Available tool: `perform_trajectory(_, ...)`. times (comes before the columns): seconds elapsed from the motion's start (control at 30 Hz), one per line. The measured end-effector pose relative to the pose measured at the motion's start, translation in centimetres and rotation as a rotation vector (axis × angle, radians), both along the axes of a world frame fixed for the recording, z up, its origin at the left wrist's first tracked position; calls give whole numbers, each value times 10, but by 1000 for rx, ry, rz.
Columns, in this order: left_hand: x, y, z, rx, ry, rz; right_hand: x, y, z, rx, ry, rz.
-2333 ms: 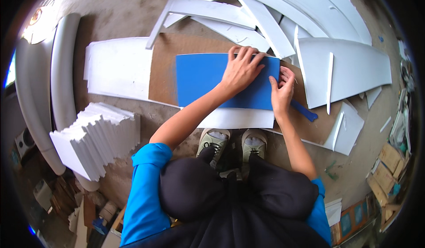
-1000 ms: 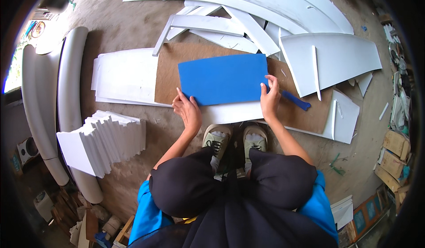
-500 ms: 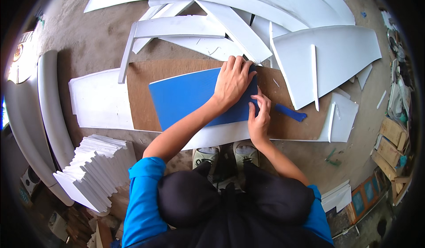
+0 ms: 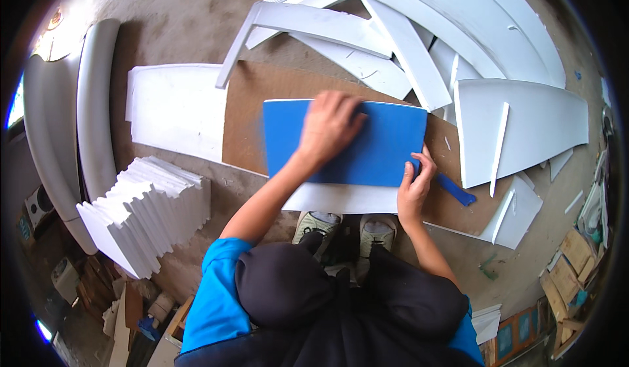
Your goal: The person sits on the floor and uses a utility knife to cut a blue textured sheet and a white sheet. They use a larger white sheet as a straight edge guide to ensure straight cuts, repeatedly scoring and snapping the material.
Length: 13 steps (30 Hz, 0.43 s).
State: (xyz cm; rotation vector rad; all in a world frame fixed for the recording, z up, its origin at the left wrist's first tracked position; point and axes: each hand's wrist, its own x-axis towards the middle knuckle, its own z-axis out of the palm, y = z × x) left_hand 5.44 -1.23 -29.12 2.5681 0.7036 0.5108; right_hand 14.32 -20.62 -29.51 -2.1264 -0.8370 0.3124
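Observation:
A blue sheet (image 4: 380, 144) with a pale far edge lies across a brown board (image 4: 246, 115) in front of me. My left hand (image 4: 331, 124) rests palm down on the sheet near its far edge, fingers stretched and slightly blurred. At the sheet's near right corner my right hand (image 4: 416, 183) has its thumb and fingers curled about the edge. A white sheet (image 4: 341, 198) shows beneath the blue one on the near side. Just right of that hand lies a blue offcut strip (image 4: 457, 190).
White panels and strips (image 4: 321, 26) are piled beyond the board. A large white piece (image 4: 517, 124) with a thin strip on it lies at right. To the left stand a stack of white boards (image 4: 151, 203) and a long rounded white piece (image 4: 97, 111). My shoes (image 4: 377, 232) are close by.
My left hand has slid left along the sheet, away from its far right corner. My right hand stays at the right edge. The whole view has turned clockwise.

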Motion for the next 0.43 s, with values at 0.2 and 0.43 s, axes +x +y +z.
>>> perform_trajectory(0.2,-106,51,-6,45,13,299,-1,-3,-3,9,-52,37)
perform_trajectory(0.43,-180,-2,-21,-275,-148,30,-2,-6,-7,15,-16,60)
